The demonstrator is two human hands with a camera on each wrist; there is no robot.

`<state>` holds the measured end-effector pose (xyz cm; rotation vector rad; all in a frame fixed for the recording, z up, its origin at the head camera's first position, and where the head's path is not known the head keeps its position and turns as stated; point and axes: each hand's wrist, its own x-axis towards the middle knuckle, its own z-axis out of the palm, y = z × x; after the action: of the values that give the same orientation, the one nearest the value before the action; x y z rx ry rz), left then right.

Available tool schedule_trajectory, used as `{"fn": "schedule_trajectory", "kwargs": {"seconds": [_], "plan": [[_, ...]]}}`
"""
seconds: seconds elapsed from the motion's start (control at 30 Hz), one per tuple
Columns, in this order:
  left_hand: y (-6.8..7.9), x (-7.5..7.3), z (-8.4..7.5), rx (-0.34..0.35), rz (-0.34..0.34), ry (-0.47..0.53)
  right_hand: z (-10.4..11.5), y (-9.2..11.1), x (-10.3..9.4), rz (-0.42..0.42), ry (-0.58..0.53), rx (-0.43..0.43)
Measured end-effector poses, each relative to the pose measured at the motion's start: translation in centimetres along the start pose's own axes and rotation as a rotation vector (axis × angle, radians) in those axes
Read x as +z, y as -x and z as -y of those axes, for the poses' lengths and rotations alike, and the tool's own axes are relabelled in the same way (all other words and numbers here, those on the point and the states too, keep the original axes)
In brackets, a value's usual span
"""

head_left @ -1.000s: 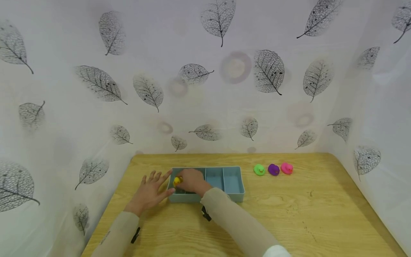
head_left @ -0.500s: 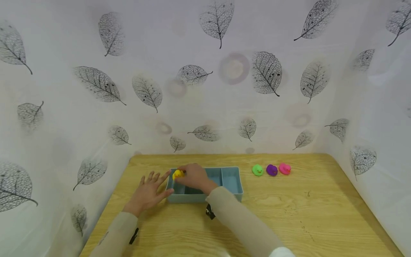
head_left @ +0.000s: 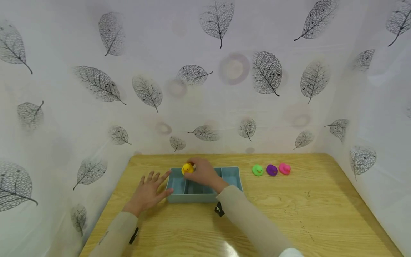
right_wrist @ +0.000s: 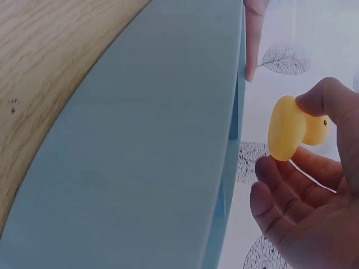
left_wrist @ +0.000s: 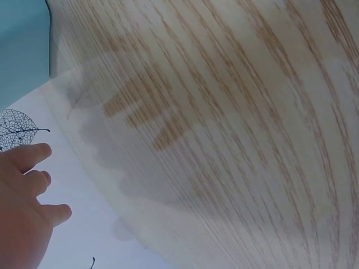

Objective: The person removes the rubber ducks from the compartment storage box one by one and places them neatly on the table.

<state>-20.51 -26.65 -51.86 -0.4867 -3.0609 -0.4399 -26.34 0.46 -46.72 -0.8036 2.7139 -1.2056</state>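
Between thumb and fingers, my right hand (head_left: 205,173) pinches a yellow rubber duck (head_left: 187,169) above the blue-grey divided box (head_left: 205,198). In the right wrist view the duck (right_wrist: 287,129) shows clear of the box wall (right_wrist: 140,157). My left hand (head_left: 148,193) lies spread at the box's left end, with its forefinger and thumb touching the rim. Only part of the left hand (left_wrist: 25,202) appears in the left wrist view. The box's left compartments show bare floors; my right hand and sleeve cover part of the middle ones.
Green (head_left: 257,170), purple (head_left: 272,170) and pink (head_left: 284,169) rubber ducks stand in a row right of the box on the wooden table (head_left: 289,221). A white leaf-print curtain (head_left: 205,100) encloses the table's back and sides.
The yellow duck has come up out of the box's leftmost compartment in my right hand and moved right and back. My left hand has stayed in place on the rim.
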Motion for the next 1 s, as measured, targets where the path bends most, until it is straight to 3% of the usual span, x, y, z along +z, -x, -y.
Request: {"fn": "schedule_trajectory", "kwargs": {"seconds": [0.43, 0.8, 1.0], "plan": [[-0.1, 0.1, -0.1, -0.004, 0.008, 0.005, -2.3, 1.8, -2.1, -0.014, -0.212, -0.053], [0.0, 0.1, 0.0, 0.0, -0.005, 0.003, -4.1, 3.5, -4.5, -0.092, -0.174, -0.042], [-0.1, 0.1, 0.0, 0.003, -0.011, 0.001, -5.4, 4.6, -6.2, -0.111, -0.186, 0.016]]}}
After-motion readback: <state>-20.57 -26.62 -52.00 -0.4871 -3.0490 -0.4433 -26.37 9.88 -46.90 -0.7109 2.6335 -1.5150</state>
